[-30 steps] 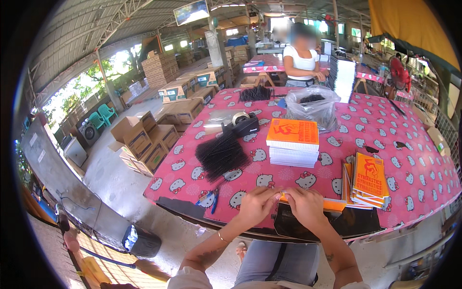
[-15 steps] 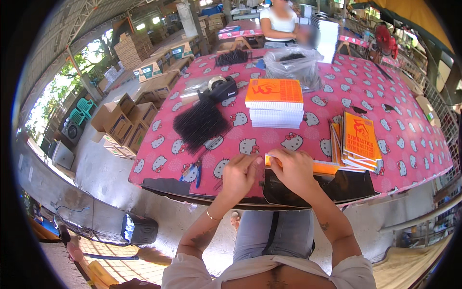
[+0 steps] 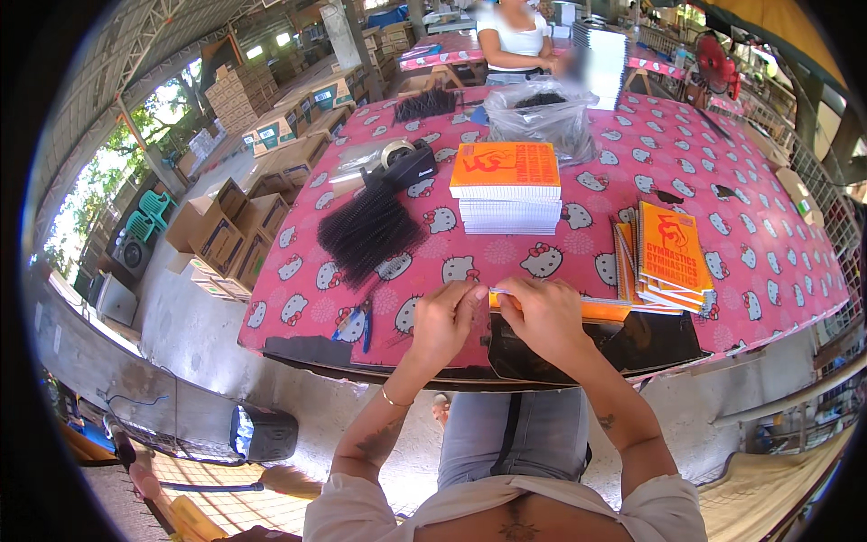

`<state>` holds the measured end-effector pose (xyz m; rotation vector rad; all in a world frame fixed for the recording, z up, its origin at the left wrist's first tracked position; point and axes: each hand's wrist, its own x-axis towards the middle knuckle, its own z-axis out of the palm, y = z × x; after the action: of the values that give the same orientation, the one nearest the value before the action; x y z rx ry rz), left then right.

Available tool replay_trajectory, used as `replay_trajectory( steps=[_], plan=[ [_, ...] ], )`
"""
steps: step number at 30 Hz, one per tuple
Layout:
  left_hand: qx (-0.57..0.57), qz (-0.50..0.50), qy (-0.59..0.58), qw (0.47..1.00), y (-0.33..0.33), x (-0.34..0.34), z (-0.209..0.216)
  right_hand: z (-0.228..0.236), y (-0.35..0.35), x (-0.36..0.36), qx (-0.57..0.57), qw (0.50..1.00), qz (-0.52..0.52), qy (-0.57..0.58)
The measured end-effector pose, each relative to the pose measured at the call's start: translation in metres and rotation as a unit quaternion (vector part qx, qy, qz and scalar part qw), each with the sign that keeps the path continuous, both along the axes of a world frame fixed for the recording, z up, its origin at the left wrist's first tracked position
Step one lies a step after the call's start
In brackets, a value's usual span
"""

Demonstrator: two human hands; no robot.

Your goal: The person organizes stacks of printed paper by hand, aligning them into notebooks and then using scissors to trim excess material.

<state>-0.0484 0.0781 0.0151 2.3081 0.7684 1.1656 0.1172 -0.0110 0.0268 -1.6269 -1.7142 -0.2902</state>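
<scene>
An orange-covered notebook (image 3: 601, 311) lies at the near table edge, its long edge facing away from me. My right hand (image 3: 548, 314) is closed over its left end, thumb and fingers gripping that edge. Just left of that end, my left hand (image 3: 444, 318) has thumb and fingertips pinched together; what they hold is too small to make out. A black sheet (image 3: 646, 341) lies under the notebook. To the right rests a pile of orange spiral notebooks (image 3: 673, 248). Blue-handled pliers (image 3: 364, 325) lie left of my left hand.
Beyond my hands stands a notebook stack (image 3: 510, 215). Black binding coils (image 3: 368, 233) and a tape dispenser (image 3: 411, 167) lie to its left. A plastic bag (image 3: 542, 135) with black coils sits farther back. Another person (image 3: 513, 50) stands across the table; cartons (image 3: 221, 239) are at left.
The whole view has shifted slightly. Both hands keep nearly the same pose at the notebook's left end, and the piles stay put. The person across the table has moved a little.
</scene>
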Motion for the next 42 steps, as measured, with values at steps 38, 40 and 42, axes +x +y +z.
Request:
replay_trajectory(
  steps=[38,40,42],
  plan=[
    [0.245,-0.035,0.223,0.943,-0.014,0.030,0.009,0.011,-0.036,0.044,-0.113,0.993,0.009,-0.020],
    [0.209,0.007,0.235,0.949,-0.038,0.025,-0.033,0.006,-0.035,0.044,-0.101,0.995,0.010,-0.021],
    [0.219,0.010,0.236,0.947,-0.042,0.011,-0.056,0.008,-0.033,0.042,-0.078,0.997,0.016,-0.021]
  ],
)
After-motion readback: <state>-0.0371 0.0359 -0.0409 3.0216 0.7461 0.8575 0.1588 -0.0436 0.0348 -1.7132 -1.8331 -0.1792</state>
